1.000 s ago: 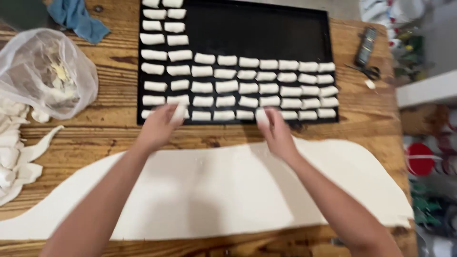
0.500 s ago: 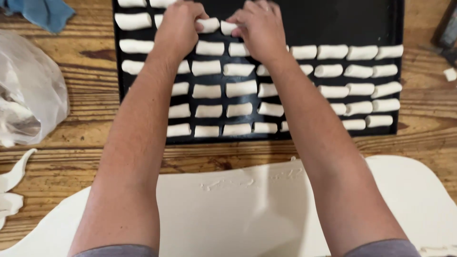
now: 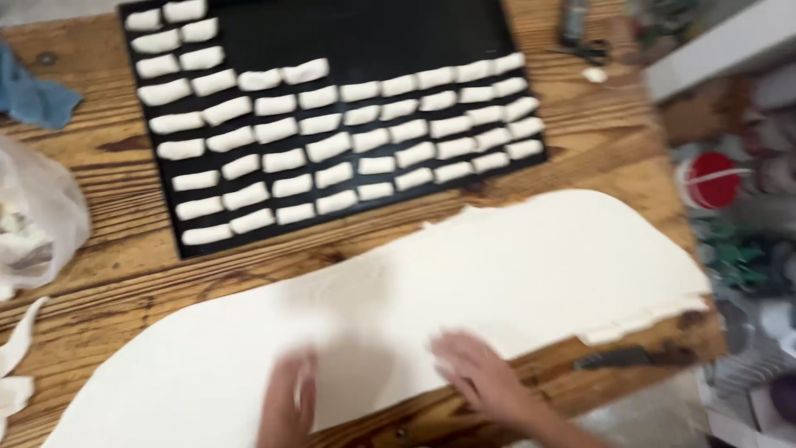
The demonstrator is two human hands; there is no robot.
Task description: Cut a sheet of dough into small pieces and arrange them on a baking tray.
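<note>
Both hands are down on the near edge of the dough point(image 3: 464, 290), the big flat white sheet spread over the wooden table point(image 3: 108, 249). The left hand point(image 3: 290, 398) sits on the sheet right at its front border, fingers pointing away from the body and looking loosely flat, though it's blurry so I can't tell if it's pinching the edge or just pressing. The right hand point(image 3: 477, 377) is a bit to the right of it, fingers spread and flat on the dough, not closed around anything as far as I can see, with bare wood just under its wrist. Right of that hand the sheet's edge runs up toward a ragged corner, and a dark knife point(image 3: 618, 358) lies on the wood just off that edge. Left of the left hand the dough curves away to a rounded end, with a few trimmed strips point(image 3: 16, 357) by the table's left side. Past the fingertips there's a lot of open dough, then a band of bare wood, then the black tray point(image 3: 398, 33) packed with rows of small rolled pieces point(image 3: 332, 145); its far part is bare black. A clear plastic bag point(image 3: 37, 220) sits off to the left, and a blue cloth point(image 3: 33, 95) beyond it. Compared with half a second ago, the hands have come back from the tray, where they were up among the rolls, to the dough's near edge, and the view has swung right.
</note>
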